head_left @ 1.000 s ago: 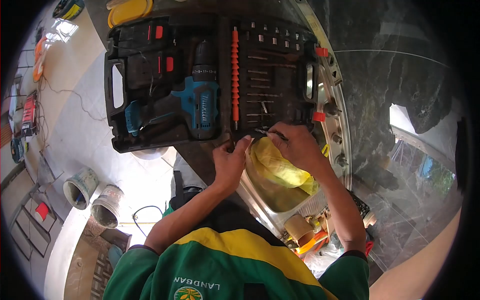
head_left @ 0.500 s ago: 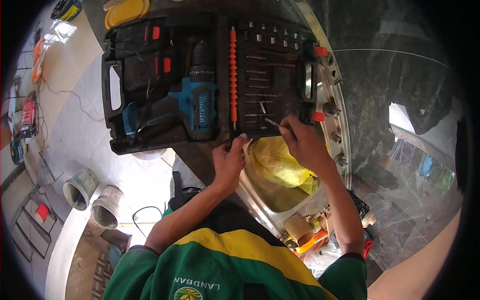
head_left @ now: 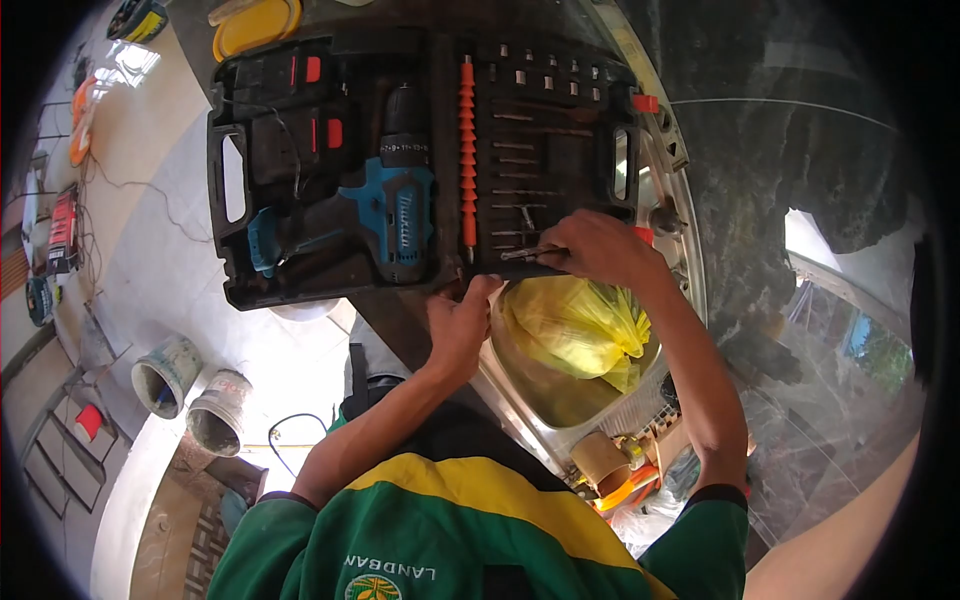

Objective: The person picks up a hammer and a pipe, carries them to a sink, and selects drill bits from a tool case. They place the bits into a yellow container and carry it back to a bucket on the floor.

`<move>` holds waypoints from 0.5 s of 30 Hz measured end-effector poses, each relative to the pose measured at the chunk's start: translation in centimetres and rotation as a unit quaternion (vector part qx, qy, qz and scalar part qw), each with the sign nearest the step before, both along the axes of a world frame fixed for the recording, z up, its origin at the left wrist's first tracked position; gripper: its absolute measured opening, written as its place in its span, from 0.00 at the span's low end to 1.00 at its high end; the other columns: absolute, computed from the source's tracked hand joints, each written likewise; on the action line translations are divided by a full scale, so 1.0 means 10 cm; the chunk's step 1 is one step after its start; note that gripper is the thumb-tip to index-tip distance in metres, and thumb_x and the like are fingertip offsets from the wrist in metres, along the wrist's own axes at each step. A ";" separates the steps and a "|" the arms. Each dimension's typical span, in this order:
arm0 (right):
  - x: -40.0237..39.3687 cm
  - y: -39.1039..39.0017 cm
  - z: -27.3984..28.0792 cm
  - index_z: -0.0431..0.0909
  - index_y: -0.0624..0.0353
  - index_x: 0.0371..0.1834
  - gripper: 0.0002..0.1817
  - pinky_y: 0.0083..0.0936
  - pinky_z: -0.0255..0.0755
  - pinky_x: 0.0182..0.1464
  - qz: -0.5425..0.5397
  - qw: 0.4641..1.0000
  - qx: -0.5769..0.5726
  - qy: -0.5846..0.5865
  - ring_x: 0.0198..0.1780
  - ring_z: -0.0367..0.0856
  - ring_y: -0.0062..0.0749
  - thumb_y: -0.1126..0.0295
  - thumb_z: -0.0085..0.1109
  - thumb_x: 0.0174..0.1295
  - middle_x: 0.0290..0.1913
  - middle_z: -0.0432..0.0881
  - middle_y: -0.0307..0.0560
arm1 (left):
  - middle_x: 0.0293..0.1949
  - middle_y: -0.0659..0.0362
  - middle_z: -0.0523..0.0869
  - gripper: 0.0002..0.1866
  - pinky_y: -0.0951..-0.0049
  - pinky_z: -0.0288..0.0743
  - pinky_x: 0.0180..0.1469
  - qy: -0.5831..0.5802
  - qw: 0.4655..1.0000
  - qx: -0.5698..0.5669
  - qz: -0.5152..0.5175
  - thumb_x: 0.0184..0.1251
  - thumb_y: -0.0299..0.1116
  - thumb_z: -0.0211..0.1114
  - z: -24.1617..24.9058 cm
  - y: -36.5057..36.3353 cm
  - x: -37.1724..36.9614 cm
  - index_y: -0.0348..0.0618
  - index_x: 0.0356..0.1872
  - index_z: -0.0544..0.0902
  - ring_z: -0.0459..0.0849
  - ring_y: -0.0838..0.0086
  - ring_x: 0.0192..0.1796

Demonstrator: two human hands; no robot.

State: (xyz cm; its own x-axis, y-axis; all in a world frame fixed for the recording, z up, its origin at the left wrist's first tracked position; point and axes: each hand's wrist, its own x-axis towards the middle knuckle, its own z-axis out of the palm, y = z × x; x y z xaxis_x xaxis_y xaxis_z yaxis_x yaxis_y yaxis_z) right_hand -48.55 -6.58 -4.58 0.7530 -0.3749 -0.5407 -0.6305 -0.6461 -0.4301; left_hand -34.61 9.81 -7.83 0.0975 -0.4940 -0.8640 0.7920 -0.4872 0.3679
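Note:
A black tool case (head_left: 340, 292) lies open in front of me, with a blue Makita cordless drill (head_left: 405, 215) in its left half. Drill bits (head_left: 515, 162), small sockets (head_left: 548, 82) and an orange flexible shaft (head_left: 468, 150) sit in the right half. My left hand (head_left: 458, 330) grips the near edge of the case close to its hinge, thumb upward. With fingers pinched, my right hand (head_left: 600, 248) holds a slim metal bit (head_left: 525, 253) low over the near row of the bit half. The bit's exact shape is partly hidden by the fingers.
Beneath the case's right half is a steel sink (head_left: 560, 408) with a yellow plastic bag (head_left: 580, 330) in it. Two dirty buckets (head_left: 165, 375) stand on the floor at left. A yellow lid (head_left: 258, 28) lies behind the case, and a dark marble surface (head_left: 740, 150) extends right.
My right hand has moved slightly left and turned flatter over the near edge of the bit half, bringing the metal bit down to the lowest row. My left hand stays on the case edge.

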 end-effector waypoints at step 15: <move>0.06 0.09 -0.08 0.84 0.56 0.39 0.10 0.38 0.75 0.43 -0.048 0.997 0.033 -0.043 0.39 0.83 0.49 0.64 0.65 0.56 0.34 0.84 0.51 | 0.22 0.53 0.84 0.37 0.64 0.75 0.26 -0.557 0.671 -0.289 -0.395 0.53 0.27 0.66 -0.10 0.31 0.12 0.43 0.69 0.66 0.82 0.61 0.21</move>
